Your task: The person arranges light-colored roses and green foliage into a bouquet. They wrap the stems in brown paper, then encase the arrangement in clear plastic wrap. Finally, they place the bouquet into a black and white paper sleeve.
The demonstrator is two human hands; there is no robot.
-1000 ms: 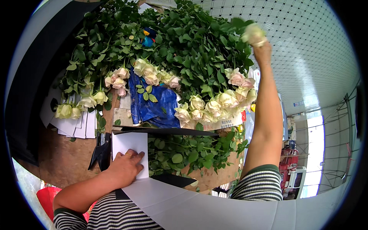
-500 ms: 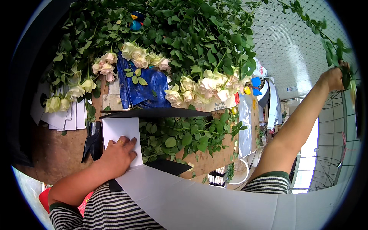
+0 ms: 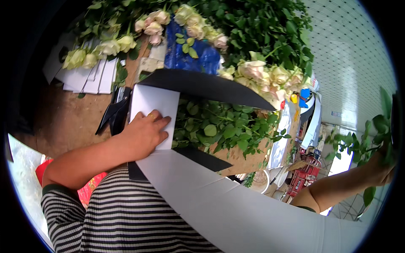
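Note:
My left hand [image 3: 147, 130] lies on a white card panel [image 3: 157, 99], its fingers slightly bent and a little apart, a ring on one. A dark sheet [image 3: 202, 86] stands along the panel's far edge, and a black flap [image 3: 202, 159] sticks out near its lower edge. From the panel a long white-grey strip of card [image 3: 219, 200] runs across my front to the lower right. Out at the right rim my right hand [image 3: 383, 166] is closed around a leafy rose stem [image 3: 382, 126], partly cut off and in shadow. Leafy stems [image 3: 219, 130] lie right of the panel.
Cream and pale pink roses [image 3: 261, 76] lie beyond, with a mass of green leaves [image 3: 265, 29] behind. A blue plastic sheet [image 3: 190, 55], white cards [image 3: 90, 78] and black-handled shears [image 3: 116, 111] are on the brown table [image 3: 63, 114]. A white bucket [image 3: 260, 181] and red crate [image 3: 303, 177] stand below right.
My right hand has come down along the right rim with the rose stem. The view has shifted, and the dark sheet now shows broader. My left hand stays on the card panel.

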